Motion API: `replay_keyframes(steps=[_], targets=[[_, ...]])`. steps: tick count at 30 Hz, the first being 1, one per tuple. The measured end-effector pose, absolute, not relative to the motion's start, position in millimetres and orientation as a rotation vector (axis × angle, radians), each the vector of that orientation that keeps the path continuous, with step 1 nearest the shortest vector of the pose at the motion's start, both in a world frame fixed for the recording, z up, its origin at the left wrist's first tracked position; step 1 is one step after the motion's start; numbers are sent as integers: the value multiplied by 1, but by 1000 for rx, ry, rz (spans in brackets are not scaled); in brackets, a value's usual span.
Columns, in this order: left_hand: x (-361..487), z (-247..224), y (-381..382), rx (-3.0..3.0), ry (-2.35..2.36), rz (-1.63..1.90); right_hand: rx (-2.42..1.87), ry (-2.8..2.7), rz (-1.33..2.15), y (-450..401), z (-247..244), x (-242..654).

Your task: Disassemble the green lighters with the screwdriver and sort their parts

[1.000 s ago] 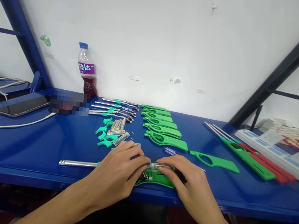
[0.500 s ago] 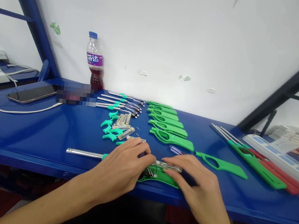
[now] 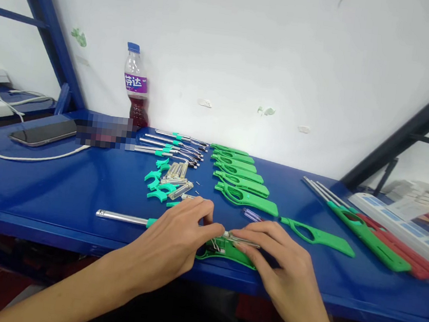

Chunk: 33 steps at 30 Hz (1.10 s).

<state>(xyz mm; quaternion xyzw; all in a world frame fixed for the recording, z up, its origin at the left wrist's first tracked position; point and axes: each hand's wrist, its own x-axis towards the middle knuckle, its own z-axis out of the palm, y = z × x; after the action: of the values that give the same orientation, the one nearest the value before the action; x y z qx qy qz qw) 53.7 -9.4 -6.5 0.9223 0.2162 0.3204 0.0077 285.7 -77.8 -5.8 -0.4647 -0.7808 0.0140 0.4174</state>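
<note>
Near the table's front edge lies a half-open green lighter handle (image 3: pixel 240 257), with a metal tube (image 3: pixel 125 217) and teal collar pointing left and thin wires showing inside. My left hand (image 3: pixel 178 234) is closed over the lighter, its thumb tip at the white end of a clear fuel tank (image 3: pixel 247 242). My right hand (image 3: pixel 284 257) pinches that tank between thumb and fingers, just above the handle shell. The left hand's fingers hide part of the lighter. Behind the hands are several loose clear tanks (image 3: pixel 180 191) and teal triggers (image 3: pixel 158 194).
Several green handle shells (image 3: pixel 248 201) and wired metal tubes (image 3: pixel 162 144) lie in rows behind. A screwdriver (image 3: pixel 251 215) lies close to my right hand. Assembled lighters (image 3: pixel 368 238) sit right, beside a white box (image 3: pixel 397 223). A bottle (image 3: pixel 135 90) and phone (image 3: pixel 43 131) stand at left.
The clear tank has tilted or turned slightly between my fingers and looks thinner now. Both hands have hardly shifted.
</note>
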Motion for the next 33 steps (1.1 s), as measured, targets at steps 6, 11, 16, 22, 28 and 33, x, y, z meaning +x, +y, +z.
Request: replay_keyframes(steps=[6,11,16,22,28,33], targets=[[53,-6,-9,2868,684,969,-1158,-1964,31,-78,-6,286],[54,-6,-9,2858,682,948,-1165,-1979,35,-78,-8,287],[54,-8,-8,2855,690,975,-1173,-1989,39,-78,-8,288],[52,-10,-6,2857,729,911,-1213,-1939,36,-79,-9,290],[53,-2,-8,2804,784,827,-1192,-1933,26,-80,-10,289],[54,3,-12,2774,759,923,-1179,-1921,12,-79,-9,288]])
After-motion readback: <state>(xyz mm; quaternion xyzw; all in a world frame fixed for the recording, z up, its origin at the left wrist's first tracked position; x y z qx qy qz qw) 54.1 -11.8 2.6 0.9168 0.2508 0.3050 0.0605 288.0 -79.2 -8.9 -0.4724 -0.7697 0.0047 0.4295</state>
